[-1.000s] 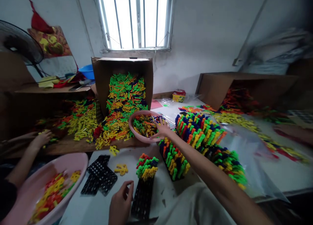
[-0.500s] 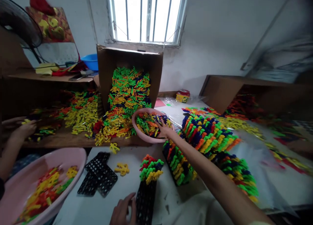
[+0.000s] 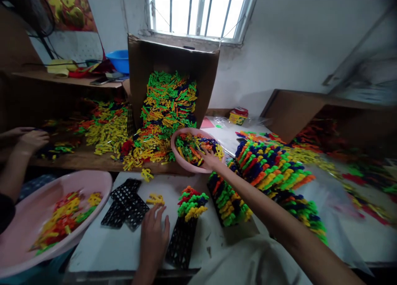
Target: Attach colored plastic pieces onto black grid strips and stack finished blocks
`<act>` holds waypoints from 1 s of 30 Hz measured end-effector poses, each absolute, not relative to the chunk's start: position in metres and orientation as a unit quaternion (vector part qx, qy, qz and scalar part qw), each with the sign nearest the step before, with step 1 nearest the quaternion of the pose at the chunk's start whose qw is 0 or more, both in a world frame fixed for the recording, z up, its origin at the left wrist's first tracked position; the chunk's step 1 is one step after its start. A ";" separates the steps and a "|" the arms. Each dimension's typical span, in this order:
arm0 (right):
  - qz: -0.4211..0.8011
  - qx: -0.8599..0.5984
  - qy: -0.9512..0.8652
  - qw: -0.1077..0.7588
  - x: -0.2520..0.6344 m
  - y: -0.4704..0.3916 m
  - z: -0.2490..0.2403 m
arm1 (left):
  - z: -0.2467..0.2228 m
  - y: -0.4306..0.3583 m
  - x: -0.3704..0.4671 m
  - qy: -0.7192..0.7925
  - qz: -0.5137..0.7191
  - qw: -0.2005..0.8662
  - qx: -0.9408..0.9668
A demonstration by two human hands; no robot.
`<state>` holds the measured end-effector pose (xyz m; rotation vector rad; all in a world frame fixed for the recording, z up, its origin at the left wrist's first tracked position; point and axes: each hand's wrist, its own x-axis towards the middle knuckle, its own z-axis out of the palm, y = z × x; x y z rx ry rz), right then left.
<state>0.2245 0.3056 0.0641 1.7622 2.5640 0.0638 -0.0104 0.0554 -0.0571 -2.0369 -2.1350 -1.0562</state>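
Observation:
My left hand (image 3: 154,231) is over the white table with its fingers apart, the fingertips close to a yellow figure-shaped plastic piece (image 3: 155,199). Whether they touch it I cannot tell. My right hand (image 3: 211,160) reaches into a small pink bowl (image 3: 183,166) of mixed coloured pieces. Its fingers are stretched out, the tips partly lost among the pieces. Between my hands a black perforated tray (image 3: 182,244) lies on the table, with rows of red, green, blue and yellow pieces (image 3: 192,204) standing at its far end.
Several black trays (image 3: 127,204) overlap at left, beside a large pink basin (image 3: 107,181). Filled trays (image 3: 266,165) stand under my right forearm. Behind the bowl, a cardboard box (image 3: 211,66) spills pieces. A co-worker's hands (image 3: 32,140) are at far left.
My left hand has moved forward from beside the black tray to the yellow piece. My right hand stays in the bowl, its fingers lower among the pieces. The view has shifted slightly.

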 end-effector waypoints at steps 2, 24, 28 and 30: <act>0.025 0.560 0.828 0.006 0.224 0.304 0.064 | -0.047 0.071 -0.027 -0.719 -0.259 0.034 -0.644; -0.129 0.436 0.881 -0.130 0.255 0.351 0.111 | -0.019 0.176 -0.089 -0.621 -0.456 -0.433 -0.468; -0.141 0.446 0.875 -0.126 0.254 0.351 0.124 | 0.004 0.210 -0.089 -0.633 -0.432 -0.400 -0.502; -0.133 0.450 0.872 -0.139 0.254 0.354 0.130 | 0.017 0.224 -0.097 -0.664 -0.438 -0.307 -0.523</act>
